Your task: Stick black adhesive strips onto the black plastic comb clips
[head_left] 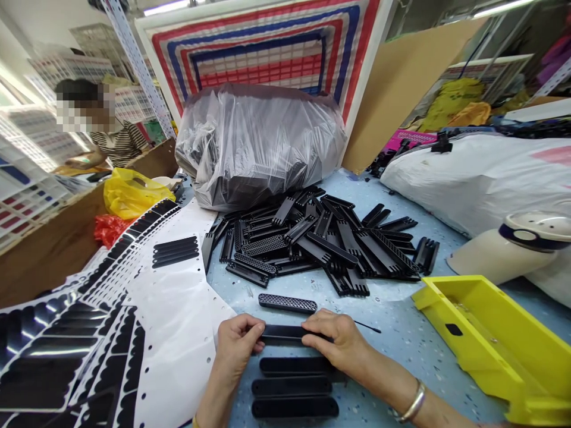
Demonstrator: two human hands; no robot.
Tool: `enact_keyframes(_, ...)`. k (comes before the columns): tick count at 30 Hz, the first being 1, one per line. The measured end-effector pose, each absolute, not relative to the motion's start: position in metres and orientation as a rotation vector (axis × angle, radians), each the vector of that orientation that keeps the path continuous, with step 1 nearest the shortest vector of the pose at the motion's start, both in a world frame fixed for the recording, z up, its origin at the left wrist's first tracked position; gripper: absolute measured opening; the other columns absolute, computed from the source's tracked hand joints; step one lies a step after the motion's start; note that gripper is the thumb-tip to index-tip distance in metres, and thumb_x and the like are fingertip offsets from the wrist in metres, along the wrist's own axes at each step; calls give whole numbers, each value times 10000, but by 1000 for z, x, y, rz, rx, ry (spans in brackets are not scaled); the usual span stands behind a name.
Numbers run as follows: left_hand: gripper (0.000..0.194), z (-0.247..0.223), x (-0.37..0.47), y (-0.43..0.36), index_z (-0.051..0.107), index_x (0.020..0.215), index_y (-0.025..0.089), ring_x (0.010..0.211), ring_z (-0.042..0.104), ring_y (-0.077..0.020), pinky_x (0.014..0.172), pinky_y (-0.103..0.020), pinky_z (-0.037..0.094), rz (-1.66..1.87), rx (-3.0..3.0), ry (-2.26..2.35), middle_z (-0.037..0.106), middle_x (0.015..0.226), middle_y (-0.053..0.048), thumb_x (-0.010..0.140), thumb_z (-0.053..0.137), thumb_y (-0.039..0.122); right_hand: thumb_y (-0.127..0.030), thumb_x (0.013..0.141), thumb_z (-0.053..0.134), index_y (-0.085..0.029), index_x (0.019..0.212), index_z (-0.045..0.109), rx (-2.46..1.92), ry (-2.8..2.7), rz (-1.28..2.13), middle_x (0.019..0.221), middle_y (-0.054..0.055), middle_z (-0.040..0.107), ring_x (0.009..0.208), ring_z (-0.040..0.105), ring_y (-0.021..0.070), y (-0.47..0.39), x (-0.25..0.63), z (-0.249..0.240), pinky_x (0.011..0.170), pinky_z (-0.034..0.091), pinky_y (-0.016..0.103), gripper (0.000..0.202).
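Note:
A long black plastic strip [283, 334] with rounded ends lies crosswise on the table between my hands. My left hand [239, 340] pinches its left end between thumb and fingers. On the right end, my right hand [333, 337] is closed with the thumb in front and the fingers over the top. Just beyond is a similar strip with a latticed face [288, 304]. Nearer to me, several smooth black strips [292, 386] lie in a row. Left of my hands spreads a white backing sheet [178, 333] with black round-ended stickers [175, 252] on it.
A heap of black plastic pieces [307, 238] covers the table's middle, before a filled clear plastic bag [263, 142]. At right are a yellow bin [499, 345], a cream-coloured container [499, 252] and a white sack [482, 172]. Another person [113, 139] sits at far left.

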State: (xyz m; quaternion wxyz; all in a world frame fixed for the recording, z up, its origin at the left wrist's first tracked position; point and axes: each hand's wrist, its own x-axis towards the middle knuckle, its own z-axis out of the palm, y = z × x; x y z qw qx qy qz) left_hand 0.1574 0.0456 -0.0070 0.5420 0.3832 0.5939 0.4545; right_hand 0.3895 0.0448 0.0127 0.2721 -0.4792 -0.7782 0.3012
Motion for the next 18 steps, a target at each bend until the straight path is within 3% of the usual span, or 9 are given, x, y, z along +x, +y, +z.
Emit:
enact_keyframes(7,285,-2,156,46,739,586,159,417,620,-129,423,-192,470,1049,921,1408,713,576,-38,535,812,430,-140,875,652,-195,931,772,-1214,-2192,715,889,67,763,831,685,211,40,390,15,771,559,315,143)
enact_keyframes(13,324,-20,155,45,754,622,157,430,626,-136,430,-198,477,1078,966,1414,708,571,-40,583,795,477,-184,920,606,-193,947,766,-1210,-2191,767,926,81,763,859,688,215,39,390,18,795,562,322,163)
enact_keyframes(18,335,-8,154,45,753,620,155,438,629,-136,442,-200,488,1038,955,1403,706,569,-39,549,825,474,-238,926,611,-211,972,777,-1223,-2143,818,910,70,769,847,694,210,40,393,19,784,567,320,174)
